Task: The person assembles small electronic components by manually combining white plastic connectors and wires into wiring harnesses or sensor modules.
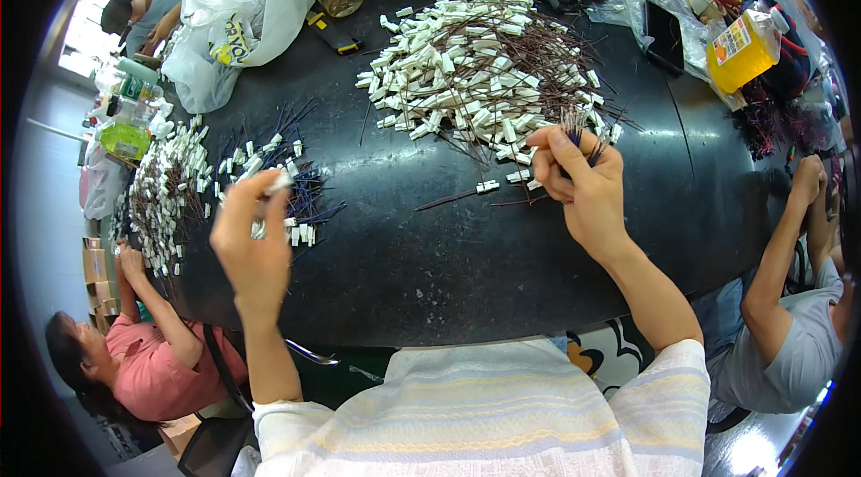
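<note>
Spanning the scene from left to right, a curved-looking black tabletop [404, 271] carries several heaps of wired parts. The biggest is a heap of white plastic connectors [466, 65] on thin brown wires, at the far side, right of centre. A crumpled white plastic bag [273, 15] sits far left, and a narrower pile of white connectors with brown wires [161, 199] lies nearer, along the left edge. Between that pile and the big heap is a smaller cluster of blue-wired connectors [307, 186]. The right hand [587, 186] is at the near edge of the big heap, its fingers curled and its thumb pressed down on them. The left hand [251, 235] is raised in front of the blue-wired cluster, thumb and fingertips pinched together. At far right stand a bottle of yellow liquid [744, 51] and, left of it, a black smartphone [664, 36]. A bundle of thin dark wires [574, 123] juts upward from the right hand's grip. Smallest is the slightly blurred white connector piece [281, 182] in the left hand's fingertips.
</note>
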{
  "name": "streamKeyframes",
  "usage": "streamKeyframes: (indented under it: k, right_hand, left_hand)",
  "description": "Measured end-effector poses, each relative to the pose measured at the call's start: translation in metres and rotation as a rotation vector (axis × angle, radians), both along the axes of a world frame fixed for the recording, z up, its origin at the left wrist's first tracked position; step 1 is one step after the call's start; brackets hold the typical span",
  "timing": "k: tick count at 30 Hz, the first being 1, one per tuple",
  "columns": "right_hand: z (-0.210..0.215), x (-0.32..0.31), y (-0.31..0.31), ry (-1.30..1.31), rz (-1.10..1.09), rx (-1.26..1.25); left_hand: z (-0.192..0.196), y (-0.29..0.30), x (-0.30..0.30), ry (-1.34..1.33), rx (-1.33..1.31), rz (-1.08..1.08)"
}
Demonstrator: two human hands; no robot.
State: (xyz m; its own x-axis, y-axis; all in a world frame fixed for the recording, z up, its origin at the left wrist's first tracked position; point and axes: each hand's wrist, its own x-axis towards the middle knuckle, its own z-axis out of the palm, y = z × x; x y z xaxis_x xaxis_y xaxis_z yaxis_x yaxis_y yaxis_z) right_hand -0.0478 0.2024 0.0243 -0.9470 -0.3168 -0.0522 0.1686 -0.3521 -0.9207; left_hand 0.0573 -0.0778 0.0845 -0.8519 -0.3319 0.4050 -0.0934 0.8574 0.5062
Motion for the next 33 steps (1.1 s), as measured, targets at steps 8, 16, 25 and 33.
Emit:
streamKeyframes:
  k: [8,16,25,33]
  right_hand:
    - [0.003,0.004,-0.006,-0.049,0.095,0.138]
    - [0.000,0.010,-0.004,-0.056,0.053,0.133]
    - [-0.019,0.023,-0.014,0.266,0.220,0.235]
    - [-0.011,0.026,-0.019,0.236,0.187,0.403]
  left_hand:
    - [-0.037,0.064,-0.045,0.162,-0.332,-0.729]
    - [-0.065,0.101,-0.060,-0.050,-0.459,-0.907]
    - [-0.037,0.052,-0.042,-0.147,0.984,-0.444]
    - [-0.067,0.043,-0.034,-0.237,1.334,-0.392]
